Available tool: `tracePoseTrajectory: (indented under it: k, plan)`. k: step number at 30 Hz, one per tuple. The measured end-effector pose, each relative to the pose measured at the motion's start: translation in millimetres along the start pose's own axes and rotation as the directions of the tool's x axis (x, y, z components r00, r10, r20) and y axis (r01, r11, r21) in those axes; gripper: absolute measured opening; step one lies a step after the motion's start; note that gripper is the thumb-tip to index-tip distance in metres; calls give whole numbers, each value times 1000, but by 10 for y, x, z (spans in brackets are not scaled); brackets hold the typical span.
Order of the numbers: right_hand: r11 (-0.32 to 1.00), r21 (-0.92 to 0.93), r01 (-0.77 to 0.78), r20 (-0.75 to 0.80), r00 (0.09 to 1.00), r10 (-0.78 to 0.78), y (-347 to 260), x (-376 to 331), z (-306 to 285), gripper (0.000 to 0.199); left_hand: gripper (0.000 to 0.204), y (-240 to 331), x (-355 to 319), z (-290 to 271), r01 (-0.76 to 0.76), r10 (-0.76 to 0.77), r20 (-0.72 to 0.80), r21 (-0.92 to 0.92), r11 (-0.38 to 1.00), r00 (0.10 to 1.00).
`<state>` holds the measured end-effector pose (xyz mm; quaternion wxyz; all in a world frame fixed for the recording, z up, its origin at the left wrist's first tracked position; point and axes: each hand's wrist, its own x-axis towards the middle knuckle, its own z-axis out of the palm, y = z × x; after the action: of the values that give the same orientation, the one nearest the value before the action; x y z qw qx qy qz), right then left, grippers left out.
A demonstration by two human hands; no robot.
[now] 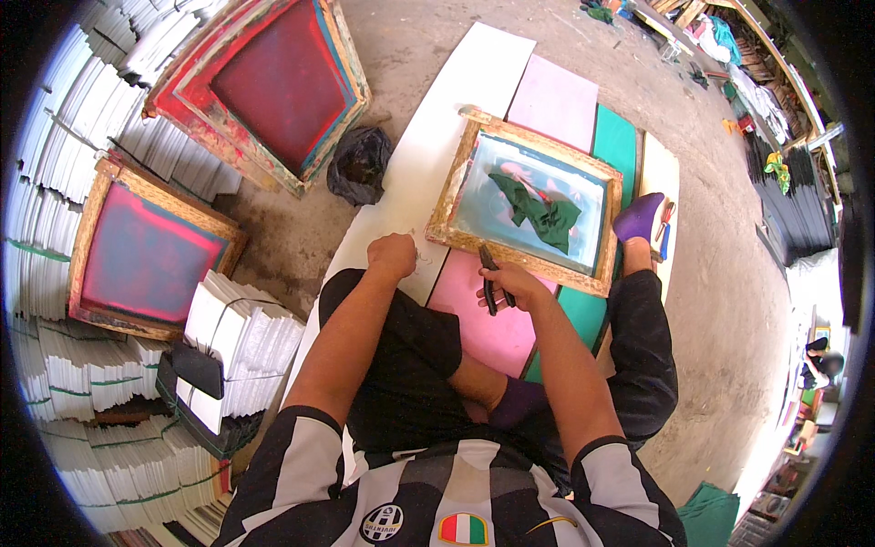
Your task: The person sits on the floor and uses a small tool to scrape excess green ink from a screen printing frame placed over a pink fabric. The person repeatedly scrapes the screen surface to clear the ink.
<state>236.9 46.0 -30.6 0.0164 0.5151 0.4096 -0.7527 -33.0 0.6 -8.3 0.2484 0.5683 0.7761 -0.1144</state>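
A wooden screen-printing frame (456,187) with a pale blue mesh lies flat on coloured boards in front of me. A crumpled green cloth (540,214) rests on the mesh. My right hand (510,284) is closed around black pliers (490,283) at the frame's near edge. My left hand (392,255) is fisted on the white board (456,91) beside the frame's near left corner; whether it holds anything cannot be seen. I sit on the floor with my legs spread around the boards.
Two more wooden frames with red mesh, one (269,87) at the back left and one (150,246) at the left, lean on stacks of white sheets (241,342). A black plastic bag (360,164) lies on the concrete. Pink (492,333) and green (615,141) boards lie underneath.
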Motion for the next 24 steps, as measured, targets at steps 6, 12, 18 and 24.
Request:
tracePoseTrajectory:
  k: [6, 12, 18, 24]
  plan:
    - [992, 22, -126, 72, 990, 124, -32, 152, -239, 33, 27, 34, 31, 26, -27, 27, 31, 7, 1000, 999]
    - [980, -49, -195, 134, 971, 200, -285, 46, -320, 35, 33, 30, 44, 15, -28, 27, 65, 15, 999, 998]
    - [957, -107, -268, 152, 947, 283, -289, 195, -515, 34, 36, 65, 135, 48, -15, 15, 70, -4, 1000, 997]
    - [972, -225, -65, -196, 980, 20, -156, 89, -39, 25, 25, 66, 91, -4, -44, 43, 43, 23, 999, 998]
